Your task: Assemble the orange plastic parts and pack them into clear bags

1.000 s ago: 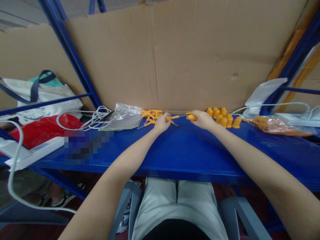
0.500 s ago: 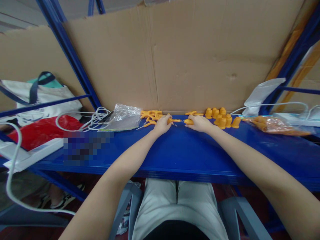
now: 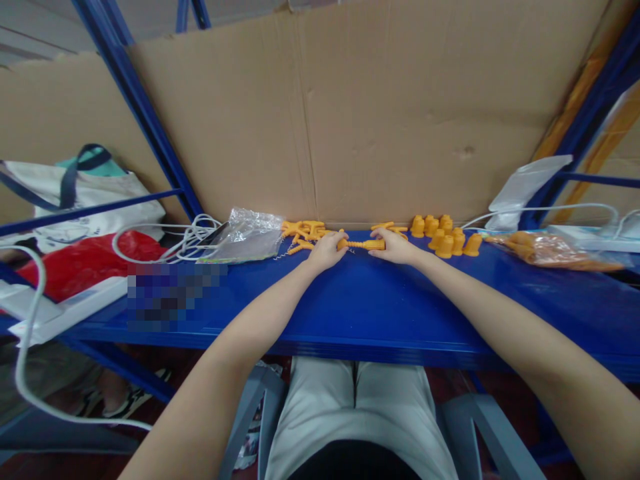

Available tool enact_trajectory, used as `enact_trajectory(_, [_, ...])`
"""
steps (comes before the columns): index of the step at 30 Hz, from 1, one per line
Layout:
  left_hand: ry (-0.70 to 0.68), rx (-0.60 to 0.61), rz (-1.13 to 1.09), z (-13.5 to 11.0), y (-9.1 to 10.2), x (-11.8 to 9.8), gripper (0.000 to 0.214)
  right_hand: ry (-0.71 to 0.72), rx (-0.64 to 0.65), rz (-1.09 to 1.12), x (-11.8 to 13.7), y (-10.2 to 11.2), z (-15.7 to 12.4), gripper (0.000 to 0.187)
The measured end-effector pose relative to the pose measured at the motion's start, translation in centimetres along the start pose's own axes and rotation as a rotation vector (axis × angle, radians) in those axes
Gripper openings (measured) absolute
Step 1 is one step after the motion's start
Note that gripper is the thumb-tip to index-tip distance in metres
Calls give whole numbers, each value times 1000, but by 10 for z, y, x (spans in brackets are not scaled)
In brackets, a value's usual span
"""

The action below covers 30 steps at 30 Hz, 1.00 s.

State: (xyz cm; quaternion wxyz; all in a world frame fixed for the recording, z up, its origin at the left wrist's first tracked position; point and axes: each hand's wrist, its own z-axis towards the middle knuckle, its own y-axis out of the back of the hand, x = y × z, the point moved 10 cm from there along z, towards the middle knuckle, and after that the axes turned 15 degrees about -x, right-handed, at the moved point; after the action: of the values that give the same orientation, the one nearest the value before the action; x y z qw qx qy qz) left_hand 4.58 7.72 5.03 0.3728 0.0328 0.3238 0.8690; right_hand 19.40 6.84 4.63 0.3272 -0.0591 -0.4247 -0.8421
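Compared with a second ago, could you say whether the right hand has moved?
Yes: the right hand, gripping the orange part, has slid left, away from the orange caps toward the left hand.

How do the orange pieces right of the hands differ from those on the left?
The bell-shaped pieces are stubby and stand upright; the branched pieces are thin-armed and lie heaped. The bell-shaped pieces sit right of the right hand, the branched pieces left of the left hand. Both are orange, like the rod the hands hold, on the blue shelf.

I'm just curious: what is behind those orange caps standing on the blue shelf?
A brown cardboard sheet stands behind the orange caps on the blue shelf. Anything beyond it is covered.
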Motion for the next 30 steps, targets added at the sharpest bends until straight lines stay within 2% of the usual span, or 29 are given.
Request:
enact_trajectory(5, [27,-20,-21,2,-1,5,23,-365,64,459,-32,-10,-4,42])
enact_trajectory(9, [74,-10,-49,3,-2,7,19,-524,119,667,-35,-13,-12,24])
enact_trajectory(12, [129,6,-55,3,0,9,19,-578,134,737,-28,-13,-15,13])
enact_trajectory(18, [156,14,-77,2,5,10,20,-663,154,672,-20,-15,-22,31])
enact_trajectory(22, [160,18,-83,3,5,12,20,-682,165,684,-20,-16,-24,35])
enact_trajectory(28, [148,-8,-74,4,8,12,19,-601,258,769,-16,-18,-24,12])
enact_trajectory(30, [142,-8,-76,4,8,11,19,-582,260,771,-15,-18,-23,12])
